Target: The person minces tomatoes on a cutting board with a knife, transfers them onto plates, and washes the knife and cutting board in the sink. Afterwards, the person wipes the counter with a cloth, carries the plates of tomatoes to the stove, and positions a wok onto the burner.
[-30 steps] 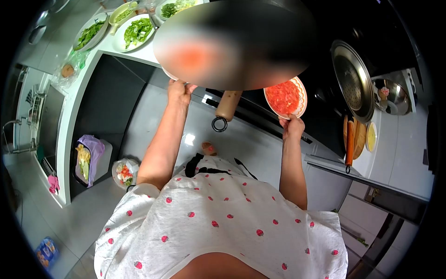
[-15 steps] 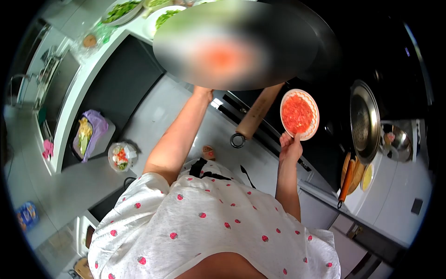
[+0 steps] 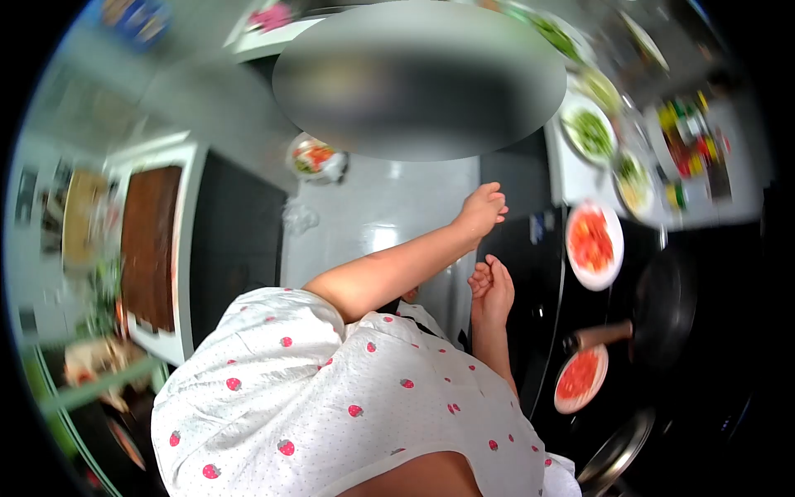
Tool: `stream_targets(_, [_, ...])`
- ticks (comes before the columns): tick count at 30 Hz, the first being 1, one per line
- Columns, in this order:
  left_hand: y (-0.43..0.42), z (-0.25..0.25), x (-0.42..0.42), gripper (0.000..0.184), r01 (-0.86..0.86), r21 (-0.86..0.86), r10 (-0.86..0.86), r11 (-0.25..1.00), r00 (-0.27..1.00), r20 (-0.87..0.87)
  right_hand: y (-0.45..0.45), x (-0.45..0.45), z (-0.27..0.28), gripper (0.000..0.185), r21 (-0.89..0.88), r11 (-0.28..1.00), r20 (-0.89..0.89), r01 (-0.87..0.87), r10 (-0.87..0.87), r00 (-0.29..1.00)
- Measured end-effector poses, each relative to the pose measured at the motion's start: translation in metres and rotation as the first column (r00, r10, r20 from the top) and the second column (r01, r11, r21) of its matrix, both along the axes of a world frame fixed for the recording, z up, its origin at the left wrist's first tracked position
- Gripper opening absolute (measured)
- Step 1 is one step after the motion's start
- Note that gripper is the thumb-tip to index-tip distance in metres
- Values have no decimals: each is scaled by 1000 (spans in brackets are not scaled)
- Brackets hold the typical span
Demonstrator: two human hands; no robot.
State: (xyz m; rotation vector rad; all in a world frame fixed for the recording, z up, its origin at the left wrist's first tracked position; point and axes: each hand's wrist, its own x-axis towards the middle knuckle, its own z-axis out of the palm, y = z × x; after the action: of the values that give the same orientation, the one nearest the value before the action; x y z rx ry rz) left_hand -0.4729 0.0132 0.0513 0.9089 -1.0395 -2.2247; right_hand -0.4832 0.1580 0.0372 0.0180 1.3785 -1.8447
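My left hand (image 3: 484,212) hangs over the floor beside the dark cabinet front, fingers curled in, with nothing visible in it. Just below it, my right hand (image 3: 492,290) is bare, its palm turned up and fingers loosely bent and apart. Nearest to the hands, on the black stove, are a white plate of red pieces (image 3: 593,245) and a patterned bowl of chopped red food (image 3: 580,378). A dark pan (image 3: 665,311) with a wooden handle (image 3: 603,335) stands between and beyond them.
Plates of cut greens (image 3: 590,132) line the white counter (image 3: 566,179) at upper right. A metal lid (image 3: 617,455) lies at lower right. A brown board (image 3: 150,247) is at left, and a waste bin (image 3: 313,159) stands on the floor. A blurred oval hides the top centre.
The view has swung round to the left. My right hand has let go of the patterned bowl, which now rests on the stove. The white plate is also there, apart from my left hand.
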Motion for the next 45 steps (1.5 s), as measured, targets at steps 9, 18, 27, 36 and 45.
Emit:
stream_targets(9, [-22, -14, 246, 33, -910, -54, 910, 411, 405, 93, -125, 23, 20, 17, 111, 704, -109, -701, 710, 696])
stream_targets(18, [129, -72, 475, 34, -725, -522, 706, -449, -646, 290, -259, 159, -7, 32, 320, 299, -470, -899, 874, 123])
stream_targets(27, [99, -54, 507, 58, -721, -657, 588, -221, -636, 500, -390, 280, -23, 54, 506, 375, -843, -777, 406, -353])
stream_targets(36, [70, -56, 520, 64, -656, -746, 288, 114, -697, 657, -422, 317, -43, 51, 514, 343, -852, -786, 313, -420])
stream_targets(45, [84, -59, 504, 57, -709, -704, 322, 52, -655, 684, -397, 287, -29, 48, 558, 364, -827, -746, 321, -462])
